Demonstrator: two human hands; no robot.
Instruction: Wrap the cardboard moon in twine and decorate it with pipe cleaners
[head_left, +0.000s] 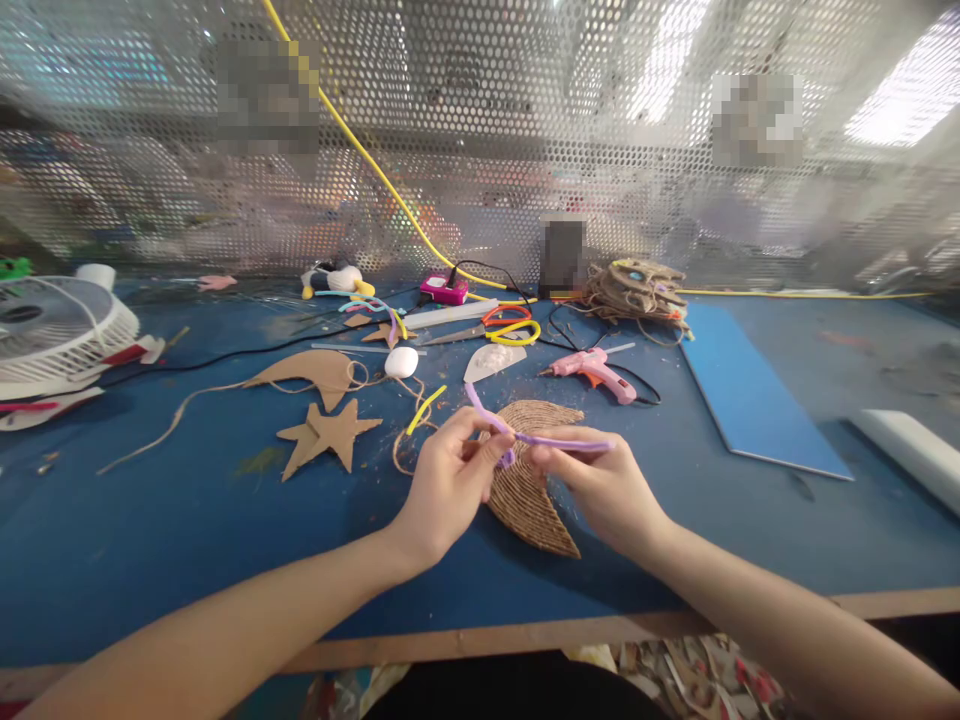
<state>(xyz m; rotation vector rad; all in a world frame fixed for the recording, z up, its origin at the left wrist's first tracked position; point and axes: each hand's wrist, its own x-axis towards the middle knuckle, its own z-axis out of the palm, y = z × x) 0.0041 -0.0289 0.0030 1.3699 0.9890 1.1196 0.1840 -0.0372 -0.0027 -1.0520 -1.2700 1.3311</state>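
Both hands pinch a purple pipe cleaner [562,442] above a crescent moon wrapped in brown twine [525,510]. My left hand [454,475] is closed on its bent middle, where a small curl shows under the fingertips and one end sticks up to the far left. Along the straight end, thumb and fingers of my right hand [611,485] are closed. The moon lies flat on the blue table and is partly covered by the hands. Beside my left hand is a short yellow pipe cleaner [426,410] on a loose string.
Left lie cardboard stars [334,435] and a cardboard crescent [315,372]. Behind are a white foam egg [401,362], scissors [480,332] and a pink glue gun [596,372] with a cord. A blue board [757,390] lies right; a white fan [60,330] stands far left.
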